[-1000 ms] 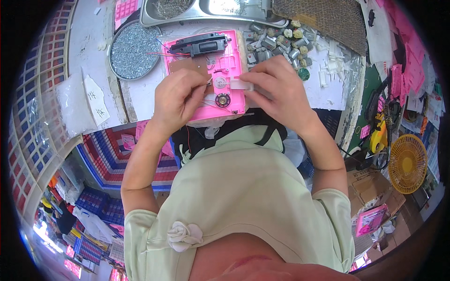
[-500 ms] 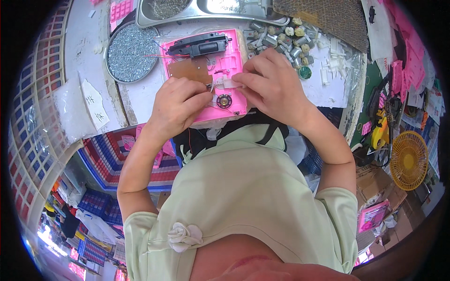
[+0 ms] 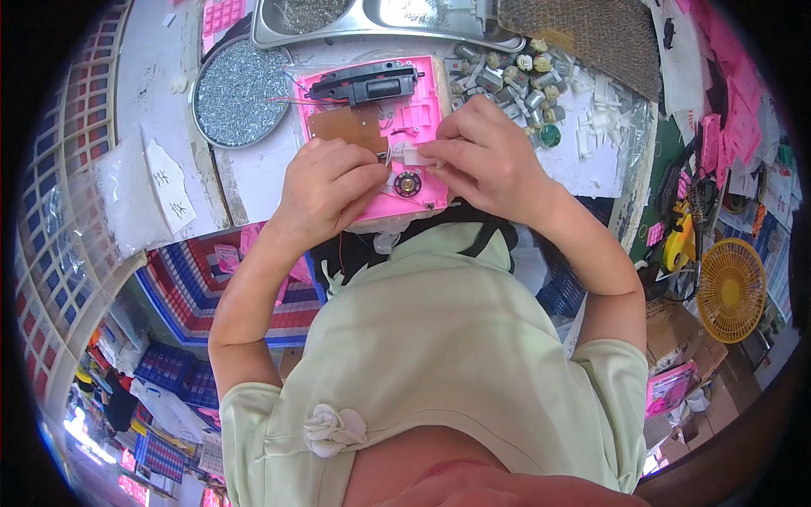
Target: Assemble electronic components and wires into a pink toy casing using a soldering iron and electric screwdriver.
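Pink rectangular plastic casing [image 3: 386, 206] is laid at the near edge of the white table [image 3: 253, 182], between two bare hands.
A round black speaker with a metallic centre [image 3: 407, 183] is set low in it; just beyond, a small whitish plastic piece [image 3: 412, 155] is pinched by the right hand [image 3: 492, 160]. The left hand [image 3: 331, 183] is narrowed beside the flat brown board [image 3: 346, 127]; whether anything is gripped cannot be told. Farther off, a long black mechanism [image 3: 363, 87], loose grey cylindrical motors [image 3: 507, 86] and a shiny steel tray [image 3: 361, 19] are seen.
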### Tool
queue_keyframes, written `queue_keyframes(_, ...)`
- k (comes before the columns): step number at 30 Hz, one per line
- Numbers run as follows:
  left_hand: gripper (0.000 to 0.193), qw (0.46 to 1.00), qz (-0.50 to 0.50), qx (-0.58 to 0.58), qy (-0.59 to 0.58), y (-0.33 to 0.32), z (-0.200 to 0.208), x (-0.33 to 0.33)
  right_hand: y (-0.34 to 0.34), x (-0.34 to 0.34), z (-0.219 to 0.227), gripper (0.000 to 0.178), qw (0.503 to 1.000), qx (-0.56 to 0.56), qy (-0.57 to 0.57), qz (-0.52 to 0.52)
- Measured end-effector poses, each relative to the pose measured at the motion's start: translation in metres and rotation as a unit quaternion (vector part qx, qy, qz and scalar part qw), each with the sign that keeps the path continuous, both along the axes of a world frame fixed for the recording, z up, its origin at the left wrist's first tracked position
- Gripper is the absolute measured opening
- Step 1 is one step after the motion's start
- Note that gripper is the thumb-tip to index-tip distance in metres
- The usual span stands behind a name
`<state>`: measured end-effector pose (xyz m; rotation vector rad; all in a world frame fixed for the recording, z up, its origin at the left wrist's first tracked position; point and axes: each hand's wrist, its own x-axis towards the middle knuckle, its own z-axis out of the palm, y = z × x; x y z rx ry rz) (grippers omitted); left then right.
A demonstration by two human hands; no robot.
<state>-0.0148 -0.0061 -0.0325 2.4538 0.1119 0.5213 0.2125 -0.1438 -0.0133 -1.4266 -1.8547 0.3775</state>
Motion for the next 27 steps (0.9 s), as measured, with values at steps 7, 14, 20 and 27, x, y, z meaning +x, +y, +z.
queue_keyframes(7, 0.023, 1.0, -0.003, -0.004, -0.004, -0.002, 0.002, -0.001, 0.004, -0.009, -0.018, 0.025, 0.999, 0.005, 0.036, -0.009)
queue_keyframes(14, 0.021, 1.0, 0.003, -0.008, -0.02, 0.0, 0.0, 0.0, -0.002, -0.018, -0.001, 0.021, 0.995, -0.031, -0.07, -0.067)
queue_keyframes(20, 0.018, 1.0, 0.008, -0.013, -0.013, -0.004, 0.003, 0.006, -0.02, -0.014, -0.016, 0.031, 0.994, 0.021, 0.016, -0.109)
queue_keyframes(27, 0.017, 0.999, 0.024, -0.024, 0.0, -0.005, 0.003, 0.003, -0.071, 0.086, -0.009, 0.012, 0.924, 0.004, -0.116, -0.365)
